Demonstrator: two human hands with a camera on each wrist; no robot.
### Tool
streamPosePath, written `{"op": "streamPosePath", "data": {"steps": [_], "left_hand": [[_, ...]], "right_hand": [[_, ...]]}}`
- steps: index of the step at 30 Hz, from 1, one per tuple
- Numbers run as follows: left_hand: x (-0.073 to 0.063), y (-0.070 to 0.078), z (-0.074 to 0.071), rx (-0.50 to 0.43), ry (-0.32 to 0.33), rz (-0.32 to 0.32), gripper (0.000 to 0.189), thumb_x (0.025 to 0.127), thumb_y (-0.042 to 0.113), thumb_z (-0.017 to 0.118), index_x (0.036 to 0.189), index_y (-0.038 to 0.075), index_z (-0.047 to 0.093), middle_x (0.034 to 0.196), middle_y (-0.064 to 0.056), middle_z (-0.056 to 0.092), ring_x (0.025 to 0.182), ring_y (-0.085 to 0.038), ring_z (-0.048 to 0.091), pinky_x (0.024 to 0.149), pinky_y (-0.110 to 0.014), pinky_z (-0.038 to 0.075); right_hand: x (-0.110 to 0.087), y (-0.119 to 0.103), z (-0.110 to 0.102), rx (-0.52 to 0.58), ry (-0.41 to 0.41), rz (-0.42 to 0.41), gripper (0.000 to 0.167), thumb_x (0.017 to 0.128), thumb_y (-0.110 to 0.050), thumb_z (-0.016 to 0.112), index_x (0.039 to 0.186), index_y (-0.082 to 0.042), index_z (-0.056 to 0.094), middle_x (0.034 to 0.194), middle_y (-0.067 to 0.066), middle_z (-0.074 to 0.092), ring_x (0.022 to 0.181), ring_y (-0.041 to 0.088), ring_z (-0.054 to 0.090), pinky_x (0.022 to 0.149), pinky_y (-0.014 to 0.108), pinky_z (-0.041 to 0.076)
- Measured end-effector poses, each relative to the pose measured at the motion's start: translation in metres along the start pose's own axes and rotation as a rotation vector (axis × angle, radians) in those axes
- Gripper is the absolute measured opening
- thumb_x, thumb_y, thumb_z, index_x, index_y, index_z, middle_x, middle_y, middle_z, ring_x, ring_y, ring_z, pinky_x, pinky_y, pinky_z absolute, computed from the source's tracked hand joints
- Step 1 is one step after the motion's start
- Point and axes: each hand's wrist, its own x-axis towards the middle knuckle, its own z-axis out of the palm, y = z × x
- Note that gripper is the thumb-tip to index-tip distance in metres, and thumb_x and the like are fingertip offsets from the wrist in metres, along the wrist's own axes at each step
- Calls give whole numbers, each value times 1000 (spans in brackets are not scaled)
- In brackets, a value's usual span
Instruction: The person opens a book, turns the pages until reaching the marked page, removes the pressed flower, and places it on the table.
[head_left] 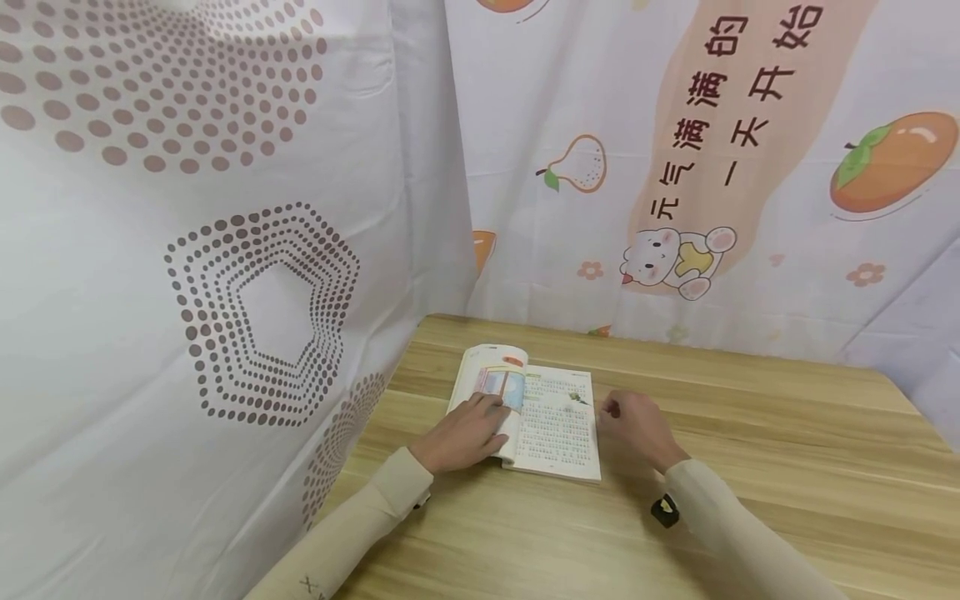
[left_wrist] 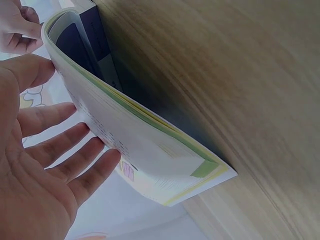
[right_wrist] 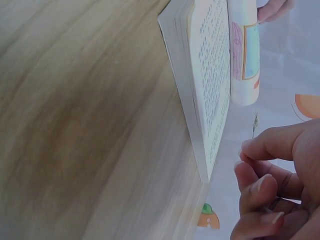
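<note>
An open book (head_left: 558, 433) lies on the table, its left-hand pages curving up in a roll beside a flatter page of printed text. My left hand (head_left: 467, 432) rests on the raised left pages. In the left wrist view, the fingertips (left_wrist: 112, 155) touch those pages with the fingers spread and nearly straight. At the book's right edge is my right hand (head_left: 637, 423). Its thumb and index finger meet and seem to pinch a page edge beside a small printed sprig; the edge itself is hard to make out. The other fingers are curled.
The wooden table (head_left: 750, 417) reaches out to the right of the book. A white curtain with dotted shapes (head_left: 277, 317) hangs close on the left, and a fruit-printed curtain (head_left: 525, 275) hangs behind the table. Both forearms wear pale sleeves.
</note>
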Motion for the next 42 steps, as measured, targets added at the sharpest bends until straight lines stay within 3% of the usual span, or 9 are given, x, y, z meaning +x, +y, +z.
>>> {"op": "streamPosePath", "data": {"steps": [6, 17, 26, 36, 42], "left_hand": [[-1, 0, 1, 5, 13, 8, 38, 104, 27, 58, 131, 1, 64, 132, -15, 61, 116, -28, 58, 92, -37, 52], [-2, 3, -3, -27, -39, -26, 42, 106, 29, 55, 137, 2, 61, 139, -16, 58, 121, -29, 55, 96, -39, 50], [-3, 3, -3, -23, -28, -19, 41, 106, 29, 56, 136, 1, 62, 139, -16, 58, 121, -29, 56, 97, -39, 50], [-2, 3, -2, -3, -20, -7, 41, 106, 29, 56, 136, 1, 62, 137, -16, 59, 120, -29, 56, 96, -39, 51], [-3, 2, -1, 5, -11, -3, 41, 106, 29, 56, 135, 2, 62, 137, -16, 59, 119, -29, 57, 96, -38, 51]], "right_hand": [[-6, 4, -5, 2, 12, 10, 5, 91, -8, 67, 90, -5, 71, 86, 6, 69, 79, 21, 63, 74, 43, 55], [-13, 19, -17, -10, 31, 47, 6, 91, -10, 65, 89, -6, 69, 84, 5, 68, 73, 18, 59, 68, 40, 53], [-19, 26, -25, -11, 44, 65, 10, 93, -13, 64, 90, -6, 70, 82, 4, 67, 70, 17, 57, 64, 36, 49], [-26, 37, -35, -18, 78, 46, 10, 93, -16, 67, 88, -8, 70, 83, 2, 68, 74, 18, 62, 68, 42, 54], [-30, 41, -38, -45, 91, 56, 11, 92, -17, 67, 87, -7, 70, 81, 3, 69, 71, 17, 61, 64, 39, 52]]}}
